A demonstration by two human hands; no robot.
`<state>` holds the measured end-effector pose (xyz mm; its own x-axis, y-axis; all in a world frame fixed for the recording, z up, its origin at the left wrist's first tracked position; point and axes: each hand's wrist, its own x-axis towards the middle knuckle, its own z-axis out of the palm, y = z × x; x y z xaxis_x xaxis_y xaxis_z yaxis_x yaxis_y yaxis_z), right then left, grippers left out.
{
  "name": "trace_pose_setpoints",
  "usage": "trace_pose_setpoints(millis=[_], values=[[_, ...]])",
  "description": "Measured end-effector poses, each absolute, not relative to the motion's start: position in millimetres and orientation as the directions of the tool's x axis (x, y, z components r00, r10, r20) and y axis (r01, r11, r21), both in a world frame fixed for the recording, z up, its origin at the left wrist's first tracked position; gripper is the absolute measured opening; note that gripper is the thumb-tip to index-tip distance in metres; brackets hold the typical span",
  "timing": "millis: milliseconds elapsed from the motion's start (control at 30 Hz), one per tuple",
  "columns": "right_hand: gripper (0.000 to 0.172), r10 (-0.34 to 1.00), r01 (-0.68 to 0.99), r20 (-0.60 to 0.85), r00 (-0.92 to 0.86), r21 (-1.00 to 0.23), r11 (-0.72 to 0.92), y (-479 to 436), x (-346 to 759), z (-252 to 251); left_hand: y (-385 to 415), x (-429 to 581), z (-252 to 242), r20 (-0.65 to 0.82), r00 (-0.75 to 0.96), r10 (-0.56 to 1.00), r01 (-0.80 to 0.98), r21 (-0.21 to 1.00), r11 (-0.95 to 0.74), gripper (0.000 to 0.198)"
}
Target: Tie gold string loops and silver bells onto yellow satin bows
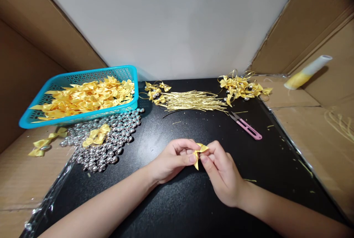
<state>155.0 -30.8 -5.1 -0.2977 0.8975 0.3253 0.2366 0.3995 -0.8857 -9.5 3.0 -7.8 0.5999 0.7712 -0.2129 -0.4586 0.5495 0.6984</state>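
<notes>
A yellow ribbon bow (196, 154) is held over the front middle of the black table (155, 201). My left hand (178, 158) pinches it from the left between thumb and fingers. From the right, my right hand (219, 169) is closed with thumb and fingertips at the bow's edge. Whether a bead or cord is inside the fingers is hidden. Beyond the hands lies a bundle of gold cords (193, 101). Pink thread snips (247, 126) rest to the right of the bundle.
A turquoise basket (135, 69) full of yellow bows stands at the back left. Silver beads (110, 149) spread before it, with several bows (96, 134) on top. Finished-looking bows with cords and beads (240, 86) pile at the back right. Cardboard walls and a rolled tube (308, 72) flank the table.
</notes>
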Motion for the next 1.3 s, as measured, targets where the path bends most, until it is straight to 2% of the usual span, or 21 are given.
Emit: trace_pose_setpoints(millis=[400,500,667,867,1300], values=[[0.010,0.904,0.229,0.295,-0.309,-0.900,0.372,-29.3,155.2,-6.3,2.5,-8.3,-6.5,-0.189,0.587,0.787,-0.431,0.750,0.502,0.013],[0.007,0.912,0.265,0.278,-0.303,-0.894,0.361,-24.5,156.3,-7.0,2.7,-8.4,-7.0,-0.141,0.511,0.848,-0.426,0.815,0.392,0.014],[0.011,0.894,0.367,0.359,-0.268,-0.820,0.439,-16.7,157.5,-8.1,2.5,-10.2,-9.2,0.000,0.394,0.919,-0.317,0.939,0.136,0.015],[0.017,0.896,0.408,0.346,-0.280,-0.801,0.437,-15.9,156.2,-8.8,1.7,-11.5,-11.4,0.134,0.365,0.922,-0.185,0.980,-0.069,0.016],[0.019,0.903,0.405,0.335,-0.271,-0.811,0.422,-17.1,155.5,-6.5,1.8,-11.6,-10.4,0.136,0.352,0.926,-0.123,0.988,-0.099,0.016]])
